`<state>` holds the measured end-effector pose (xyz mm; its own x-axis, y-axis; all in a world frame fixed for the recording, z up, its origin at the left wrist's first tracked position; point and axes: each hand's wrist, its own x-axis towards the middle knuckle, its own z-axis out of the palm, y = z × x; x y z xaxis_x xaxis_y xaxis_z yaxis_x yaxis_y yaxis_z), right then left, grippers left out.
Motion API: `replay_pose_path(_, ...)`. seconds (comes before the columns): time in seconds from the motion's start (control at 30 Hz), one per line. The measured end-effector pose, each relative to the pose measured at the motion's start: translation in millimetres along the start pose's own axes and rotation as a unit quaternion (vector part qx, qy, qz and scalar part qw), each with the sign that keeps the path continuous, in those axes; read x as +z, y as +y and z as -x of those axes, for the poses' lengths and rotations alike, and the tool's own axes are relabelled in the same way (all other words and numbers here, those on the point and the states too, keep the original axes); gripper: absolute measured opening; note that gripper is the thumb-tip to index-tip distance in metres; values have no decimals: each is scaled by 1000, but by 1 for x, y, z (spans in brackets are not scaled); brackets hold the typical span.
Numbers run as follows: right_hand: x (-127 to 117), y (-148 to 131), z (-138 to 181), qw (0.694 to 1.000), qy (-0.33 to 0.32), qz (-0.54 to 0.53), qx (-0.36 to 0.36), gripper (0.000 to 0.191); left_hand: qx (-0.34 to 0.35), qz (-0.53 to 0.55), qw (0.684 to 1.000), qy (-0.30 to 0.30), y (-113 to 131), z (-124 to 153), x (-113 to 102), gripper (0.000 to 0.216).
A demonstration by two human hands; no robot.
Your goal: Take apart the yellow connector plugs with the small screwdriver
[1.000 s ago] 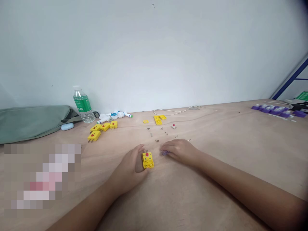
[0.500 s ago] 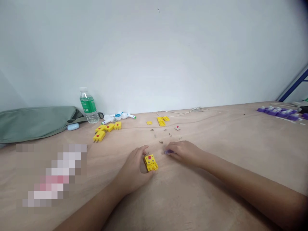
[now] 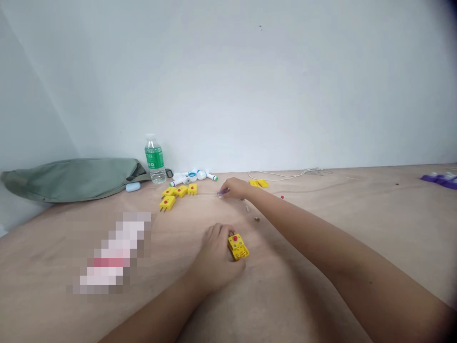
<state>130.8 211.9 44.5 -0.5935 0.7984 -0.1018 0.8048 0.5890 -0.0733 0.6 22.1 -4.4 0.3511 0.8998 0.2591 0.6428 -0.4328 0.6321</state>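
My left hand is closed around a yellow two-pin plug with a red button and small screws on its face. The plug's pins point away from me, partly behind my fingers. Further forward, my right hand pinches a small see-through, purple-tinted object. Its kind cannot be made out. Left of that hand lies a group of several yellow plugs with red buttons, including a near one. A small metal piece and a pale strip lie below my right wrist.
At the back left stand a water bottle and a green bag, with a light-blue case beside them. Yellow shell pieces and a white cord lie near the wall. Purple items are at far right.
My right hand has moved forward and left with the see-through object, and its arm now covers some loose parts. The view has turned left. My left hand still holds the plug.
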Motion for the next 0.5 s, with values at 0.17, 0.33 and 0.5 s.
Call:
replay_pose_path(0.17,6,12,-6,999,6,-17,29,27,1,-6,1000,-2,0,-1,0,40)
replay_pose_path(0.33,-4,10,3,996,69,-45,34,28,2,-9,1000,-3,2,0,0,40)
replay_pose_path(0.5,-27,15,34,984,162,-71,38,26,0,-7,1000,-4,0,0,1,39)
